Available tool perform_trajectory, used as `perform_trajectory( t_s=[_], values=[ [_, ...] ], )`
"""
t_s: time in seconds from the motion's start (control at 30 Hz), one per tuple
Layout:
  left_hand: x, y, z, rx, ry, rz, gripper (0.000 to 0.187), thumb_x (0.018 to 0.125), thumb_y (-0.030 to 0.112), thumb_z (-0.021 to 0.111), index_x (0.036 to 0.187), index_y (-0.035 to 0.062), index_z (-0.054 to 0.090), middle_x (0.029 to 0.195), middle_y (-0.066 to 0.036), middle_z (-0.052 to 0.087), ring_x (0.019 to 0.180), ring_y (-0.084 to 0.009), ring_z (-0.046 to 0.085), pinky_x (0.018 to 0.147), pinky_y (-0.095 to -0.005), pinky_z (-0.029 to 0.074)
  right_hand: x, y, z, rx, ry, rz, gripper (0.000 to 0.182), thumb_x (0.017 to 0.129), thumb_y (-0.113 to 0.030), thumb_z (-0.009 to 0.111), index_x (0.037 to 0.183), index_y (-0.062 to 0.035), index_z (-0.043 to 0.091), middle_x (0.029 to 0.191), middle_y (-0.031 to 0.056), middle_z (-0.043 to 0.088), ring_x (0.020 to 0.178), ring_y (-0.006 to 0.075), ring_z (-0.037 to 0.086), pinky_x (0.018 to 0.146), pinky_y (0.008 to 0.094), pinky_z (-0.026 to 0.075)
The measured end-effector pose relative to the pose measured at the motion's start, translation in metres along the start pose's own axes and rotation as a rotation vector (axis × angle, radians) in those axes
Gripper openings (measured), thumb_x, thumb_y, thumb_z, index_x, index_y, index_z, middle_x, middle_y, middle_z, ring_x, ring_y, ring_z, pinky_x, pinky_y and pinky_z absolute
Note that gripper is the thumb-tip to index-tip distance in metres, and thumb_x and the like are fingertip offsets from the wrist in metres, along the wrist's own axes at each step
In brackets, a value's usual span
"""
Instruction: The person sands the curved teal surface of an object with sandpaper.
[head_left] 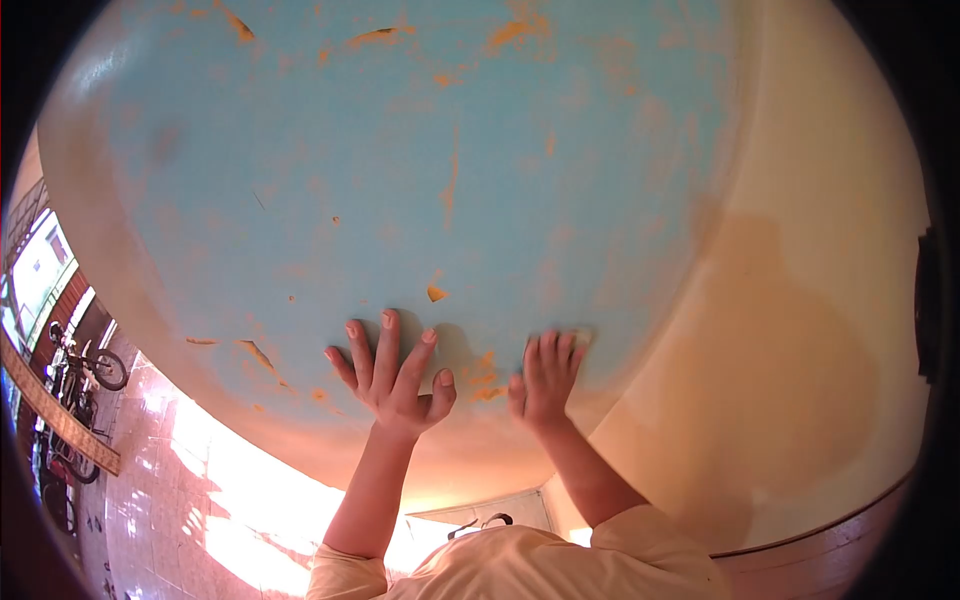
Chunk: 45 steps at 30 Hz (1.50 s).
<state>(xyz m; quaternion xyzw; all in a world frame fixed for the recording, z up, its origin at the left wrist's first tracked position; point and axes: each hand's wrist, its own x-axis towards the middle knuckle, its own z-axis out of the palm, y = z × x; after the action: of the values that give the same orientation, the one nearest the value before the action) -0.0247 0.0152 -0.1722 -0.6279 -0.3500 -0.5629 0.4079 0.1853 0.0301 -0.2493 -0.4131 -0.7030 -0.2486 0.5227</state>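
Note:
A blue painted wall (390, 180) with worn patches and orange chips fills most of the head view. My left hand (390, 375) is open against its lower part, fingers spread and nothing in them. To its right, my right hand (546, 378) presses on the same wall with its fingers close together. At those fingertips a small pale edge (584, 340) shows; I cannot tell what it belongs to, as the fingers cover most of it. Orange scraped spots (488, 378) lie between the two hands.
A cream wall (800, 330) adjoins on the right, with a broad shadow across it. At the left, motorbikes (75, 430) stand on a sunlit tiled floor (190, 480) beyond a pale bar (60, 415). My shirt (530, 570) shows at the bottom.

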Motion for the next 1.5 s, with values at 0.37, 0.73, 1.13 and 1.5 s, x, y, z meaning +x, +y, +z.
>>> perform_trajectory(
  t_s=[0.37, 0.73, 1.13, 1.5],
  values=[
    [0.003, 0.001, 0.000, -0.025, -0.007, -0.006, 0.042, 0.102, 0.043, 0.047, 0.117, 0.0141, 0.073, 0.148, -0.024, 0.055, 0.150, -0.0486, 0.030, 0.125, -0.0587, 0.006, 0.112, 0.033, -0.059, -0.054, 0.248, 0.072, 0.060, 0.108, -0.035, 0.035, 0.155, 0.0017, 0.040, 0.161, 0.0259, 0.035, 0.153, 0.0448, 0.024, 0.123, 0.0589, 0.011],
    [0.006, 0.008, 0.002, -0.036, -0.011, -0.020, 0.036, 0.097, 0.041, 0.051, 0.116, 0.0242, 0.077, 0.143, -0.017, 0.061, 0.150, -0.0438, 0.034, 0.127, -0.0562, 0.006, -0.081, 0.045, 0.014, -0.242, -0.022, -0.111, 0.064, 0.107, -0.045, 0.036, 0.146, 0.0053, 0.042, 0.159, 0.0309, 0.032, 0.151, 0.0544, 0.019, 0.118, 0.0713, 0.009],
    [-0.029, 0.034, 0.018, 0.000, -0.110, 0.065, 0.037, 0.099, 0.039, 0.051, 0.118, 0.0212, 0.076, 0.153, -0.021, 0.051, 0.153, -0.0472, 0.024, 0.125, -0.0599, 0.000, 0.092, 0.074, -0.072, -0.037, 0.116, 0.060, 0.062, 0.107, -0.040, 0.037, 0.154, 0.0012, 0.039, 0.164, 0.0254, 0.030, 0.153, 0.0508, 0.018, 0.122, 0.0637, 0.007],
    [-0.052, 0.033, 0.015, 0.043, -0.114, 0.081, 0.037, 0.100, 0.041, 0.050, 0.116, 0.0212, 0.077, 0.151, -0.020, 0.052, 0.153, -0.0479, 0.024, 0.124, -0.0610, 0.001, -0.160, 0.037, 0.014, -0.157, -0.177, -0.084, 0.076, 0.107, -0.043, 0.038, 0.162, 0.0015, 0.011, 0.170, 0.0255, 0.001, 0.154, 0.0527, -0.002, 0.117, 0.0739, -0.002]
  ],
)
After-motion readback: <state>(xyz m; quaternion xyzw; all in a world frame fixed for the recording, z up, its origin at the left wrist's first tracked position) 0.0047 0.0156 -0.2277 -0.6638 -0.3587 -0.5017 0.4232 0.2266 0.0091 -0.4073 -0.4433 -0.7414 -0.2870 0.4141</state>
